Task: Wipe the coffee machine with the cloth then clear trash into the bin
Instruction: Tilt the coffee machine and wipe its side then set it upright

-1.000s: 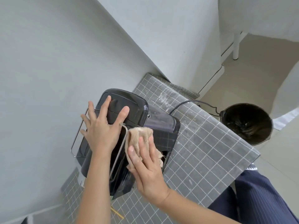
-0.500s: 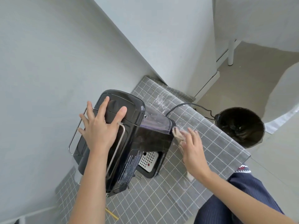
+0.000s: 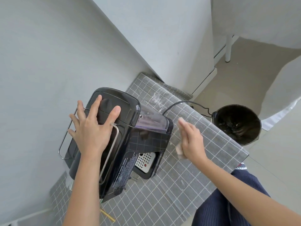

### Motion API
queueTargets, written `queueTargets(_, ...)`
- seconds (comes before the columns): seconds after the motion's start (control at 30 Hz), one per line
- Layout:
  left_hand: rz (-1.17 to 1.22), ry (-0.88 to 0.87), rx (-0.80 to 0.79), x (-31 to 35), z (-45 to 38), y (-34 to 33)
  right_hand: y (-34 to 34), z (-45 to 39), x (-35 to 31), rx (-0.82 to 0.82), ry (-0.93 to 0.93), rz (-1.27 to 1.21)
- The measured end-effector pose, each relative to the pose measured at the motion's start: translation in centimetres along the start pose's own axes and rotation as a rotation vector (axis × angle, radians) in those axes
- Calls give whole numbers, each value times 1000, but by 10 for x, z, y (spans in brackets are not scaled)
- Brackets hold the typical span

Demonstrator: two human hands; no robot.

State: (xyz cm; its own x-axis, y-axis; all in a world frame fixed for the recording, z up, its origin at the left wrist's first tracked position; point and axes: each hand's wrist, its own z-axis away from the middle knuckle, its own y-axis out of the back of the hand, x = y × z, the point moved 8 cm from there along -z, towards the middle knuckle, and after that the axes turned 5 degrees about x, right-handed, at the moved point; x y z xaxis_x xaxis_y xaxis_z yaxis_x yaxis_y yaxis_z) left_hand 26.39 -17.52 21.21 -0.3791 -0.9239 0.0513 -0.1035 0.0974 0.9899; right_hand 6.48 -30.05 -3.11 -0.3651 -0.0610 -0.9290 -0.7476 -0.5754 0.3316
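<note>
Wipe step. Left hand (image 3: 91, 132), fingers spread flat, steadies machine (image 3: 130, 144). Right hand (image 3: 190, 141) flat, pressing cloth (image 3: 179, 150) under its palm on counter (image 3: 219, 144). Bin (image 3: 236, 123) beyond right fingertips. Next: trash, judging.

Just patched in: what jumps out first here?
The black coffee machine on the grey checked tablecloth, with the left hand flat on its top. The right hand presses a beige cloth on the tablecloth beside it; a black bin stands beyond.
</note>
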Motion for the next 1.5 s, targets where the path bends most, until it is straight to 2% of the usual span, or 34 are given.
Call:
queueTargets(0.07,1,2,1,0,-1,-1,-24,-15,-8,-17,-212,-316)
queueTargets(0.1,0,3,2,-1,-1,-1,-43,-15,-13,-56,-257,-388)
queueTargets(0.17,-4,-1,6,-1,-1,-1,-71,-2,-24,-70,-245,-395)
queueTargets(0.2,-6,-2,6,-1,0,-1,-76,5,-26,-18,-231,-387)
queueTargets(0.3,-2,2,9,-1,-1,-1,-79,32,-24,46,-319,-449)
queueTargets(0.5,4,-7,7,0,1,-1,-107,123,-35,-139,-527,-592)
queueTargets(0.57,10,-6,5,-1,1,0,-102,112,-45,-70,-524,-629)
queueTargets(0.7,13,0,-2,-1,1,-1,-80,57,-49,97,-405,-501)
queueTargets(0.87,8,-1,2,-1,1,0,-76,51,-18,24,-287,-312)
queueTargets(0.97,6,-3,-3,-1,2,-1,-70,53,-7,-43,-388,-240)
queueTargets(1.03,7,-3,-5,0,2,0,-63,50,-13,-59,-434,-270)
queueTargets(1.2,-3,-7,0,-1,1,-1,-54,41,-36,-39,-303,-290)
queueTargets(1.33,-10,-10,10,-1,2,-1,-58,40,-12,-104,-436,-202)
queueTargets(1.5,-11,-17,17,0,1,0,-43,33,-46,-4,-311,-297)
